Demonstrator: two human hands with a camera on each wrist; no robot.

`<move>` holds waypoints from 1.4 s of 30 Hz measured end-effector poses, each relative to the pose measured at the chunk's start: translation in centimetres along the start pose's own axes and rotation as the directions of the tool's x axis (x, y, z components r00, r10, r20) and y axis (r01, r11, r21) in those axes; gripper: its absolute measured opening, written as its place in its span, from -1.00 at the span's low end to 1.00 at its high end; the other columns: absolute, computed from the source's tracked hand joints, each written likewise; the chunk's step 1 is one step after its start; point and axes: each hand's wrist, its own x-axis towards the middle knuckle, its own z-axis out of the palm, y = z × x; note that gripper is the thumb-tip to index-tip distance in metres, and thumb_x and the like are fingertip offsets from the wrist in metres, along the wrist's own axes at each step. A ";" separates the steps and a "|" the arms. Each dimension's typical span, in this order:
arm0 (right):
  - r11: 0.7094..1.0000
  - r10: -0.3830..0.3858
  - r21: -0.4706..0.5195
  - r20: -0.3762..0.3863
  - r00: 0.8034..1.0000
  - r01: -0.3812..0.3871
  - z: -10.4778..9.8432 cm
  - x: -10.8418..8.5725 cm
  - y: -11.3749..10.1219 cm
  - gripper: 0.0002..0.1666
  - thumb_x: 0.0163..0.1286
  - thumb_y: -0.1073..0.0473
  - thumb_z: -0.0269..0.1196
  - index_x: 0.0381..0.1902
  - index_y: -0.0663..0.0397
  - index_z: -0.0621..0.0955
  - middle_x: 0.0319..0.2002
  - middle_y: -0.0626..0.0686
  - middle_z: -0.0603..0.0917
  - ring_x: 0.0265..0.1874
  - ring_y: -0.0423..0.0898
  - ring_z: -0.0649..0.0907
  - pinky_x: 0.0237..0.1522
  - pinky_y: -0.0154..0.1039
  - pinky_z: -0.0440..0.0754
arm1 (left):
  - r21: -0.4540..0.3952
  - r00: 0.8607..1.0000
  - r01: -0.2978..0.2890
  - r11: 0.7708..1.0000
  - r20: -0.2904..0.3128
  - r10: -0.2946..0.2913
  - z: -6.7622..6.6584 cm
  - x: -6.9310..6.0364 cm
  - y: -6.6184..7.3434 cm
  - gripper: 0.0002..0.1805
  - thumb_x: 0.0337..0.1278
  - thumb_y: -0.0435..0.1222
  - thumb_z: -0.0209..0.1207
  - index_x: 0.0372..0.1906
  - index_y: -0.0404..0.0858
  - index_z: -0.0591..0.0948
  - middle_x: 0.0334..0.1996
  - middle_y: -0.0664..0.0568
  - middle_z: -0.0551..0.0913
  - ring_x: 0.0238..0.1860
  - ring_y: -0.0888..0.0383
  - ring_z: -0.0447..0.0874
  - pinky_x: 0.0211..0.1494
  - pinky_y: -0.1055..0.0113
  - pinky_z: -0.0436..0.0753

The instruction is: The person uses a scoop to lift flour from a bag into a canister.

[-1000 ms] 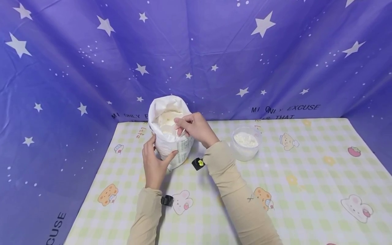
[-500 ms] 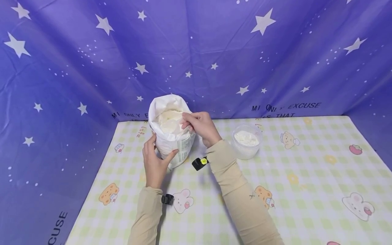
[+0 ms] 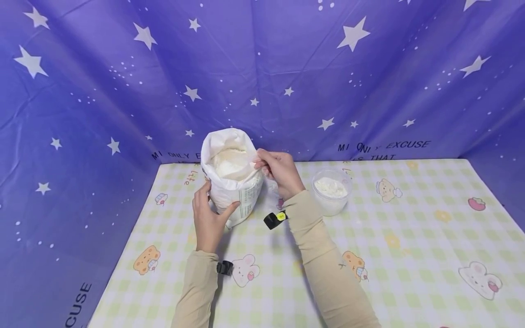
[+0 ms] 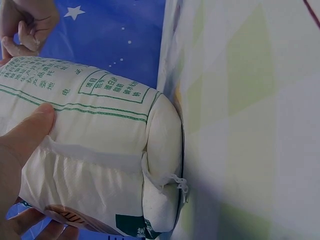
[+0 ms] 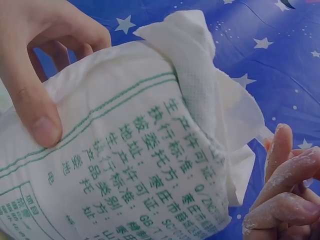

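A white cloth flour bag with green print stands upright, its mouth wide and white powder inside. My left hand grips its near left side, thumb in front and fingers round the far side. At the right rim, my right hand pinches the thin end of a translucent white spoon. Its broad end reaches over the bag's mouth; how much powder lies on it is hard to tell. In the right wrist view, powder coats the right hand's fingers.
Right of the bag stands a clear plastic tub with white powder in it. A green-checked cloth with cartoon prints covers the table. Behind and at the sides hangs a blue star-patterned curtain, close to the bag.
My right hand has drawn rightward with the spoon, from over the powder to the bag's right rim. The left hand keeps its grip on the bag, which stays in place.
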 end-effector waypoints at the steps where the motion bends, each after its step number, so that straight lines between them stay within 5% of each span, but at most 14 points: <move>1: 1.000 0.000 0.014 -0.002 1.000 0.000 -0.1 0.0 0.0 -0.66 0.43 0.04 0.26 -0.36 0.21 0.74 -0.62 -0.11 0.67 -0.68 -0.35 0.44 -0.69 -0.59 0.31 | 0.000 1.000 -0.001 1.000 0.000 0.001 0.0 0.0 0.0 -0.03 -0.23 -0.13 0.58 0.35 -0.30 0.36 0.24 -0.18 0.43 0.25 -0.09 0.36 0.33 0.02 0.53; 24: 0.978 -0.021 0.207 -0.015 1.000 0.024 -1.5 -0.8 -0.1 -0.73 0.46 0.09 0.23 -0.32 0.16 0.73 -0.57 -0.08 0.64 -0.70 -0.33 0.39 -0.76 -0.57 0.21 | 0.000 1.000 0.005 1.000 -0.005 -0.005 0.0 0.1 -0.1 -0.02 -0.24 -0.13 0.58 0.36 -0.29 0.36 0.20 -0.17 0.44 0.21 -0.08 0.37 0.31 0.05 0.54; 42: 0.954 -0.068 0.291 -0.036 0.997 0.075 -5.9 -2.8 -1.6 -0.71 0.46 0.06 0.23 -0.36 0.10 0.74 -0.55 -0.07 0.63 -0.71 -0.31 0.40 -0.78 -0.55 0.22 | -0.007 1.000 0.009 1.000 0.003 -0.009 0.1 -0.1 0.0 -0.03 -0.22 -0.13 0.58 0.35 -0.29 0.36 0.20 -0.18 0.44 0.21 -0.10 0.37 0.31 0.03 0.54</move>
